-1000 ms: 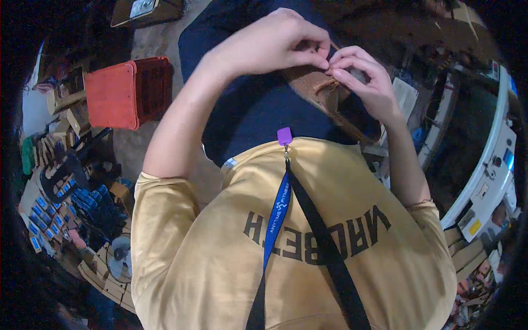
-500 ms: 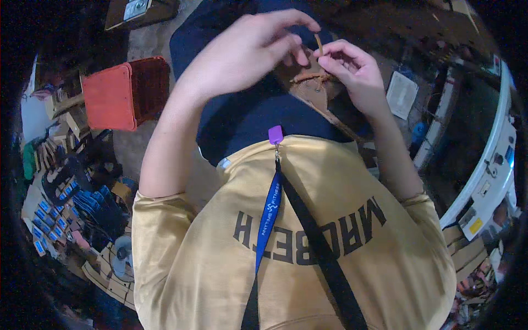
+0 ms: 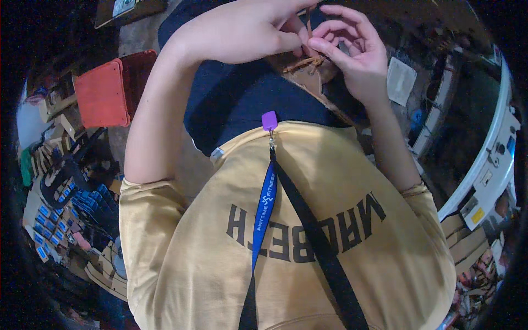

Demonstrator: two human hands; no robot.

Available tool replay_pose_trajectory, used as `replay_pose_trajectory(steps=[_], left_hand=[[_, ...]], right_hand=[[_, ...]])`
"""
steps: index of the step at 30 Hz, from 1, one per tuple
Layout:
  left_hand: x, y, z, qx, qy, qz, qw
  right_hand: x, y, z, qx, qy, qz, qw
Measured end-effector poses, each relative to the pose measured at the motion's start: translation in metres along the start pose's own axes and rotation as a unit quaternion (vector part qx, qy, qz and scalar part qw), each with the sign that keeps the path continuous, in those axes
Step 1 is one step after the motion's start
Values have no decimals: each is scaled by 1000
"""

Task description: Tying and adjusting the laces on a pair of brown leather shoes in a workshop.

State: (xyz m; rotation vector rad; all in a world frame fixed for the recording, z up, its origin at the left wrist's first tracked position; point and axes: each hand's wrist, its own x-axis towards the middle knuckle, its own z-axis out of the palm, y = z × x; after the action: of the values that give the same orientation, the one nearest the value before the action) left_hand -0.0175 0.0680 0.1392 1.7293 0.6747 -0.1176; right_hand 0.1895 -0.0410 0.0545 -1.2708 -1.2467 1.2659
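My left hand [image 3: 242, 33] reaches in from the left, its fingers bent around a thin brown leather lace [image 3: 309, 25]. The index fingertip lies by the lace's upper end, close to the top edge of the view. Opposite it, my right hand [image 3: 360, 55] pinches low on the lace with thumb and finger, the other fingers fanned and curved. Just below the fingertips, a knotted stretch of lace [image 3: 301, 65] lies across a brown leather piece [image 3: 311, 81] resting on my dark-clothed lap. My left hand partly hides the leather piece.
A red plastic stool or bin [image 3: 102, 93] stands on the floor to the left. Stacked wooden pieces and blue-marked items [image 3: 52, 220] crowd the lower left. At right are a pale flat sheet [image 3: 401, 81] and a white machine edge [image 3: 484, 176]. A lanyard with a purple tag [image 3: 269, 121] hangs on my chest.
Both hands have shifted up in the view along with the lace. The right hand's fingers have spread more. The surroundings have shifted slightly left as the view moved.
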Motion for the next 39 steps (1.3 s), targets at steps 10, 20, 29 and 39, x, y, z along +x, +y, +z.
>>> replay_pose_trajectory(steps=[10,20,29,39], left_hand=[[-2,0,-8,2,-24,76,997],[13,-58,45,-229,192,100,949],[22,-69,74,-377,254,154,877],[20,-74,76,-436,246,152,852]], right_hand=[[8,-14,-7,-264,-74,-69,959],[3,-3,-4,-206,-48,-83,974],[0,7,-10,-218,-7,-64,974],[35,4,-47,-243,-114,-262,927]])
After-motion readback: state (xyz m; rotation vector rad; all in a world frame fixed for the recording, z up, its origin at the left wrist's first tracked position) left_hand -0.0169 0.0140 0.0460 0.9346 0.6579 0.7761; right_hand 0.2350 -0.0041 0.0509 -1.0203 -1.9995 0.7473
